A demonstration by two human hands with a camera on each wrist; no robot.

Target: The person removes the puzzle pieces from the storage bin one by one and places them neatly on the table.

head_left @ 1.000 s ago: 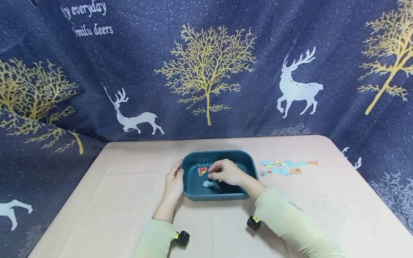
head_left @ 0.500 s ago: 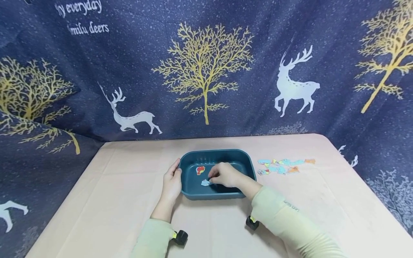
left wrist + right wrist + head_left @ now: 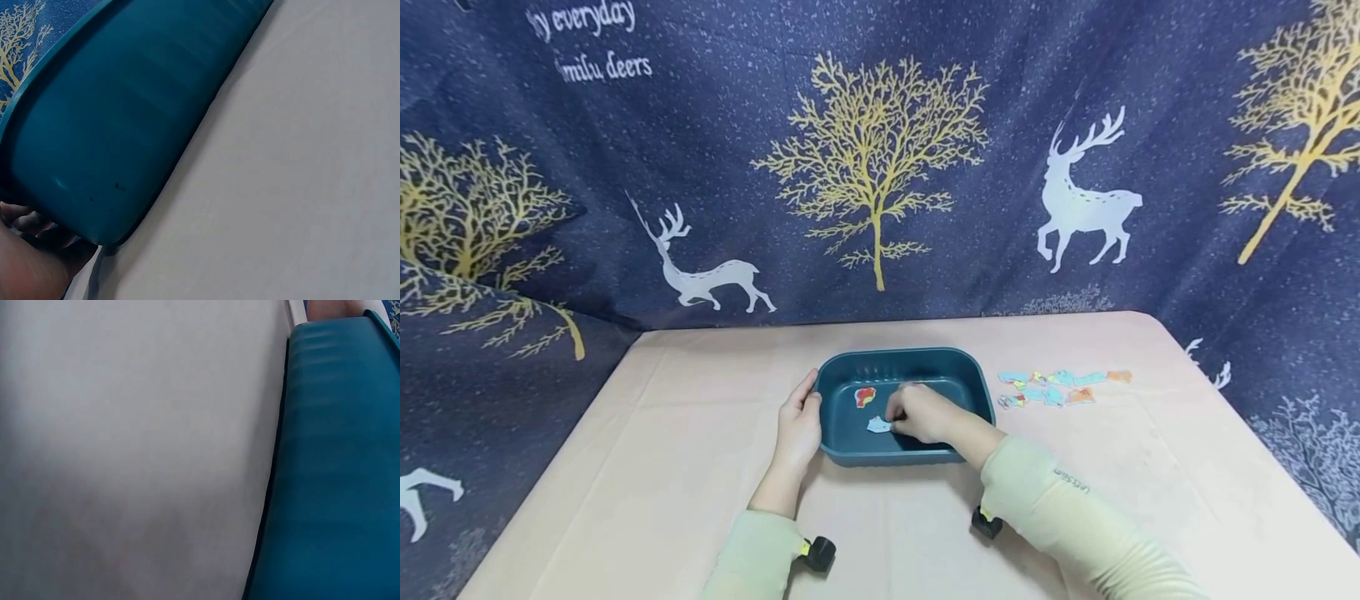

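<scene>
A dark teal rectangular tray (image 3: 861, 458) stands on the table with its open side up. My left hand (image 3: 797, 429) holds its left end, the thumb at the rim and the fingers along the outer wall. Inside the tray lie two flat, irregular pieces that look like puzzle pieces: a red and yellow one (image 3: 865, 397) and a light blue one (image 3: 877, 425). My right hand (image 3: 925, 412) reaches in with curled fingers, the fingertips at the right end of the light blue piece. The right wrist view shows only the tray's outer wall (image 3: 337, 456), not the right hand.
Several similar pieces (image 3: 1052, 396) in light blue, yellow and orange lie in two rows on the table right of the tray. A pale cloth covers the table (image 3: 700, 433). Behind it hangs a dark blue curtain (image 3: 737, 167) with trees and deer.
My right hand has come down from above the light blue piece to its right end, and its fingers have curled more. The left hand keeps its place on the tray.
</scene>
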